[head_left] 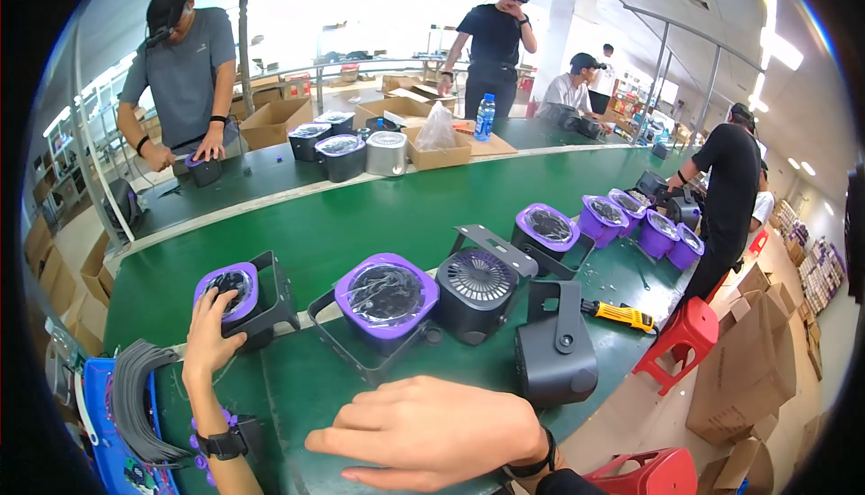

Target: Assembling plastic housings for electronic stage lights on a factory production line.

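Observation:
My left hand curls its fingers over the near edge of a black housing with a purple rim and a U-shaped bracket, thumb at its side. Clear film covers the housing's dark face. Closer to me, my right hand hovers palm down with fingers stretched out and nothing visible in it. Beyond it stand another film-covered purple-rimmed housing, a black housing with a slotted round grille, and a dark grey housing with its bracket upward. My left wrist covers part of a small black piece with purple knobs.
A blue bin with grey cables stands at the left. A yellow power tool lies near the right edge, by a red stool. Several purple housings line the far right. A person works across the green table.

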Tool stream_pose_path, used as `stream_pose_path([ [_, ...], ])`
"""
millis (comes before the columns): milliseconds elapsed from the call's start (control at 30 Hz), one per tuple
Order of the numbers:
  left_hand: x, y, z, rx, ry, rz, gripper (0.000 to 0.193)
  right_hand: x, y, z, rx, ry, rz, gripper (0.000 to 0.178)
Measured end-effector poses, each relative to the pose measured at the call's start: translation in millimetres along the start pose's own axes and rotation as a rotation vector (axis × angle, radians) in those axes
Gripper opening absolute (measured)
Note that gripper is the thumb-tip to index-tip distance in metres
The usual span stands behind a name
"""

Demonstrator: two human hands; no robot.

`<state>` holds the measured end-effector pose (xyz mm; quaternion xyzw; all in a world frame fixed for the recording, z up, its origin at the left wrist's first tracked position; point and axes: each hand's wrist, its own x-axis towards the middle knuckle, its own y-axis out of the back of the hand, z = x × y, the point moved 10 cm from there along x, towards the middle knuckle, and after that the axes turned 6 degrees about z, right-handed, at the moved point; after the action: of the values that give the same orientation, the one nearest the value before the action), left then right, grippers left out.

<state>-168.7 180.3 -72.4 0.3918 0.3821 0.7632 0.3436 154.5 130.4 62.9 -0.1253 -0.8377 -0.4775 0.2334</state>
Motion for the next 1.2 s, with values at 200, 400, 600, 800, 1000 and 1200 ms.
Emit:
stream_pose_path([
  [200, -0.4, -1.2, -8.8, 0.017, -0.009, 0.036, 0.084, -0.9, -2.8, -0.8, -0.004, -0.002, -0.001, 0.028],
  [400, -0.1, -7.6, 2.5, 0.071, 0.012, 0.056, 0.092, -1.3, -2.8, 2.3, -0.018, -0.012, -0.004, 0.027],
  [600, -1.2, -8.3, 2.1, 0.094, 0.012, 0.088, 0.095, -1.3, -3.9, 0.9, -0.035, -0.002, -0.015, 0.026],
  [800, -1.7, -9.0, 2.8, 0.098, 0.017, 0.091, 0.096, -1.2, -0.3, -2.0, -0.040, 0.003, -0.009, 0.027],
  [1000, -0.2, -11.3, 6.0, 0.083, 0.024, 0.076, 0.094, -0.6, -0.5, -1.5, -0.057, -0.007, -0.017, 0.027],
  [1200, -0.9, -10.7, 6.0, 0.113, 0.024, 0.103, 0.094, -0.2, 0.0, -2.1, -0.042, -0.001, -0.016, 0.027],
])
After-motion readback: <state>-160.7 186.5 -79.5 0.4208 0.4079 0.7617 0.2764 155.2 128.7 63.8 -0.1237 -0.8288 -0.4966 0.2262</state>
